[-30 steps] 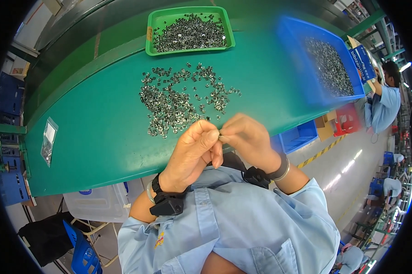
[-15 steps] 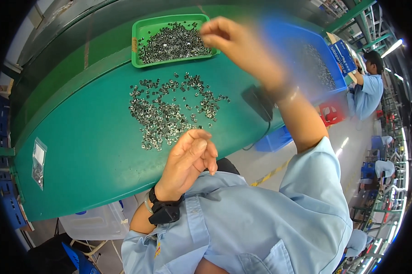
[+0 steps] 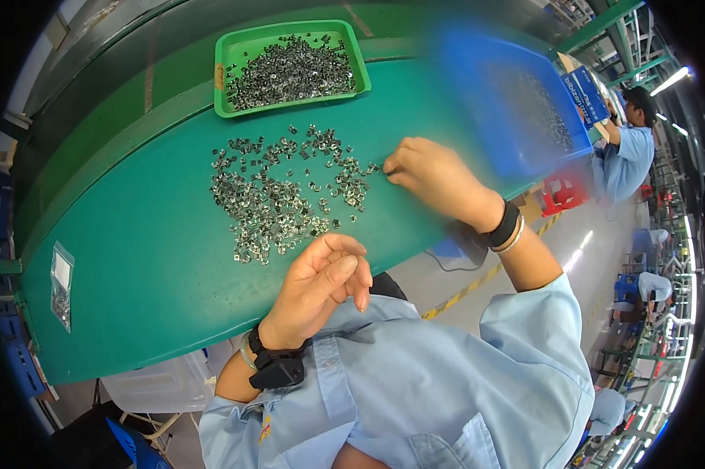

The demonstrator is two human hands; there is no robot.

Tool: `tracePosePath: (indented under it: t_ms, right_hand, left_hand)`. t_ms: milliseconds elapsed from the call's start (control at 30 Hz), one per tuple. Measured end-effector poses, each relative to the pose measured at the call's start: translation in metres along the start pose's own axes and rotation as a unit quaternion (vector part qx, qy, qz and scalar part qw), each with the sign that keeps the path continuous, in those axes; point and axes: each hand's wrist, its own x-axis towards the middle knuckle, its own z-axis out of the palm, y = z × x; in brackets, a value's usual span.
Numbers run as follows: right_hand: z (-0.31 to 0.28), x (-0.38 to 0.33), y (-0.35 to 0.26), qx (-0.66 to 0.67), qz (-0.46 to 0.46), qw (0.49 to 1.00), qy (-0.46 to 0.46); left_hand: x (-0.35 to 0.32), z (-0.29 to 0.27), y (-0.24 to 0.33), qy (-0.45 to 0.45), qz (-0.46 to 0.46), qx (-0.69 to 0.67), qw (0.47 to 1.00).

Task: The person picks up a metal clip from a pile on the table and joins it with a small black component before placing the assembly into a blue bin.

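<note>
Green tray [image 3: 361,70] and blue bin [image 3: 477,117] hold small parts [image 3: 290,72]; loose pieces [image 3: 270,209] lie on bench [image 3: 153,273]. Left hand [image 3: 315,281] slack, unclenched; right hand [image 3: 438,180]: grip cannot be determined.

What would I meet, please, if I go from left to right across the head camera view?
Clear plastic bag, loose small metallic parts, the person's right hand, co-worker in a light blue shirt.

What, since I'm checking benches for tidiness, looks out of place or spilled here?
The loose small metal parts scattered on the green table, outside the green tray of similar ones, could pass for a spill; I can't tell whether it's deliberate. Nothing looks plainly damaged.
</note>
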Motion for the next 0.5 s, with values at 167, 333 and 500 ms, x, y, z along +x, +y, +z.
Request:
tracePosePath:
  t_ms: [167, 333, 500]
  right_hand:
    - [0.001, -0.009, -0.008, 0.032, 0.020, 0.999, 0.016]
    - [0.008, -0.019, -0.042, 0.246, 0.063, 0.965, 0.066]
    - [0.025, -0.020, -0.064, 0.199, -0.044, 0.964, 0.173]
  left_hand:
    - [0.001, 0.004, 0.000, 0.026, 0.004, 0.000, 1.000]
    - [0.004, 0.011, 0.001, 0.067, 0.006, 0.039, 0.997]
    - [0.011, 0.031, 0.001, 0.146, 0.016, 0.084, 0.986]
